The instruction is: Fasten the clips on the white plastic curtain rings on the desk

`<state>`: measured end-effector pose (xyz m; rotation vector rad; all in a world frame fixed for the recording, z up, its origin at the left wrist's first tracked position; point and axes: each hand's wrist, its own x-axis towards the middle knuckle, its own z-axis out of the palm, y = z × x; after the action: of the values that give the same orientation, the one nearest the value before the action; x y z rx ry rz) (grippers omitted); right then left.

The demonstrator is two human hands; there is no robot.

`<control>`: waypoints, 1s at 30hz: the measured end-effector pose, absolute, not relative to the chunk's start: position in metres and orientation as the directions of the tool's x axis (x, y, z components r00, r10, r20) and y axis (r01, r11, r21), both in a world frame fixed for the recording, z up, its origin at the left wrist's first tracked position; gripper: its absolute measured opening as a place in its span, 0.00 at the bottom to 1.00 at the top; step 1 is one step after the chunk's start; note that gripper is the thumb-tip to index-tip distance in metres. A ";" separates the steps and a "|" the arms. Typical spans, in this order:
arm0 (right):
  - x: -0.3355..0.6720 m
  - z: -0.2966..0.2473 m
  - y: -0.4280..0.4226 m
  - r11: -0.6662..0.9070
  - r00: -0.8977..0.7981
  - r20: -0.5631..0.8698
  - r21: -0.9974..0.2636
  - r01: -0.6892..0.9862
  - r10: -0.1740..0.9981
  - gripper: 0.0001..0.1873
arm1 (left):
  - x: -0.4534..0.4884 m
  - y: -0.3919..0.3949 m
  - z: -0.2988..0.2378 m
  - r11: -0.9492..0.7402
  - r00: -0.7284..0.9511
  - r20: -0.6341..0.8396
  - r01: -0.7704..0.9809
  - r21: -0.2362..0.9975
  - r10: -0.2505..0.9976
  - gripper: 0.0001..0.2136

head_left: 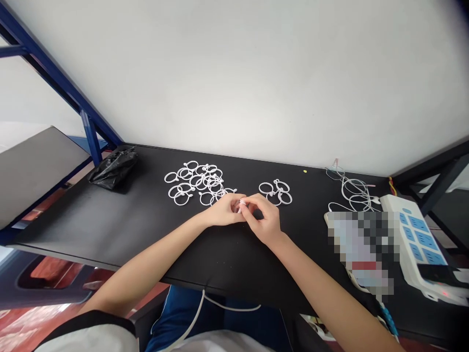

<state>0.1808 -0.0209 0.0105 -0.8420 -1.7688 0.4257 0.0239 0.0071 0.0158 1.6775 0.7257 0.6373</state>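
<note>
Above the middle of the black table, my left hand (pixel 224 211) and my right hand (pixel 264 218) meet with curled fingers. Between them they grip a white curtain ring (pixel 241 204), mostly hidden by the fingers; only a small white part shows. Just beyond my left hand lies a loose heap of white curtain rings (pixel 198 182), each with a small eyelet. A smaller group of the same rings (pixel 266 187) rests on the table past my right hand, some overlapping.
A crumpled black plastic bag (pixel 114 168) sits at the table's far left. On the right are a tangled white cable (pixel 353 190), a blurred-out flat object (pixel 361 249) and a white power strip (pixel 414 234) with blue sockets. A pale wall (pixel 249 83) rises behind the table (pixel 146 210).
</note>
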 end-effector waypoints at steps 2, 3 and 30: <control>0.180 0.010 -0.021 0.681 -0.180 0.664 -0.658 0.320 0.726 0.04 | 0.022 0.010 0.014 -0.129 0.661 0.010 0.131 0.983 0.750 0.09; 0.179 0.009 -0.021 0.680 -0.177 0.663 -0.662 0.317 0.728 0.05 | 0.022 0.010 0.013 -0.124 0.656 0.007 0.133 0.983 0.755 0.10; 0.174 0.007 -0.028 0.635 -0.172 0.614 -0.714 0.296 0.770 0.04 | 0.022 0.007 0.012 -0.375 0.586 0.130 0.318 0.871 0.800 0.05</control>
<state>0.1737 -0.0276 0.0068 -0.8694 -1.7479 0.5337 0.0216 0.0067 0.0115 1.9475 0.8945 0.7002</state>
